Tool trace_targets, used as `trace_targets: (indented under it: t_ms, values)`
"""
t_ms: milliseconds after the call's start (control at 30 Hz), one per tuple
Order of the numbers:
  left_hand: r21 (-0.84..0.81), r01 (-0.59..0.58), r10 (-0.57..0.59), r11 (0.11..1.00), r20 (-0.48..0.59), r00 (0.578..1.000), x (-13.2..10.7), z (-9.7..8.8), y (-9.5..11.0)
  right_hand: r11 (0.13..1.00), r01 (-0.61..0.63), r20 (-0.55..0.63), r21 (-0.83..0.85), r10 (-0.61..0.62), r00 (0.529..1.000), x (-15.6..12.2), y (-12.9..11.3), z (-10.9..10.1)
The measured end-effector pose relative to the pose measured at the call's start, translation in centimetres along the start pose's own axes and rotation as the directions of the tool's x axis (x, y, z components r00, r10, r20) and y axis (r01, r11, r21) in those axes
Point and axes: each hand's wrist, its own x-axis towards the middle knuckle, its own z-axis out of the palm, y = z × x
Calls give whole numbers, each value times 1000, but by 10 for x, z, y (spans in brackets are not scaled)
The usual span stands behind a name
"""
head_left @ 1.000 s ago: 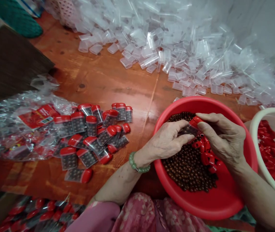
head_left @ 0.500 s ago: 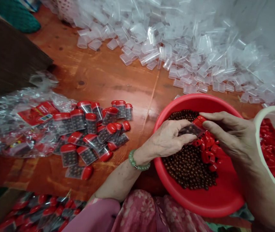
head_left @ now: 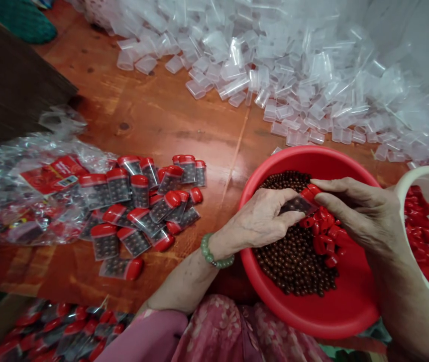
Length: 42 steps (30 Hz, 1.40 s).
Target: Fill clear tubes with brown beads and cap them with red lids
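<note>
On my distant screen, the right hand (head_left: 367, 216) sits slightly farther out than a second ago, pinching a red cap (head_left: 310, 191) at the mouth of a clear bottle (head_left: 298, 205); the left hand (head_left: 257, 220) pinches its body above the red basin (head_left: 350, 306). I judge a crooked cap could spill beads (head_left: 301, 266). The basin's edge runs close; room opens over the desk (head_left: 207, 128) leftward.

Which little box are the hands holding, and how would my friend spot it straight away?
Find the big red tub, right of the middle. Over it, the left hand, with the green bracelet, pinches a clear box of dark balls while the right hand holds its red cap. Unlike the filled boxes lying on the table, this one is held.
</note>
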Motion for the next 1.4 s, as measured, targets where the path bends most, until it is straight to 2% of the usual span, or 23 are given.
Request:
trace_targets:
  t_ms: [267, 367, 467, 567, 733, 867, 967, 1067, 1233, 1400]
  values:
    - [100, 34, -31, 994, -31, 999, -2, 2, 5, 985, 93, 54, -142, -86, 995, -2, 4, -3]
    - [79, 53, -51, 995, -22, 998, -2, 1, 4, 969, 155, 84, -191, -141, 986, -4, 6, -4]
    - [-27, 63, -63, 998, -7, 998, -1, 0, 2, 907, 267, 171, -326, -221, 960, -6, 3, -1]
    - [-127, 55, -58, 990, -17, 998, 1, 0, 0, 830, 339, 252, -443, -248, 935, -9, -2, 11]
    - [-197, 69, -80, 978, -53, 995, 3, 3, -2, 710, 357, 166, -607, -325, 931, -11, 0, 31]
    - [-249, 65, -77, 966, -39, 996, 4, 3, -3, 606, 438, 144, -664, -471, 870, -7, 7, 34]
    - [-279, 60, -72, 958, -35, 997, 4, 4, -3, 554, 455, 138, -697, -519, 843, -4, 10, 34]
    - [-309, 63, -80, 949, -44, 996, 3, 4, -3, 546, 468, 142, -695, -534, 834, -3, 9, 34]
    - [-418, 78, -102, 905, -35, 994, 4, 4, -3, 580, 492, 160, -650, -528, 834, 2, 8, 35]
    - [-691, 88, -100, 718, 22, 995, 5, 1, -1, 676, 471, 147, -566, -479, 865, 8, 13, 31]
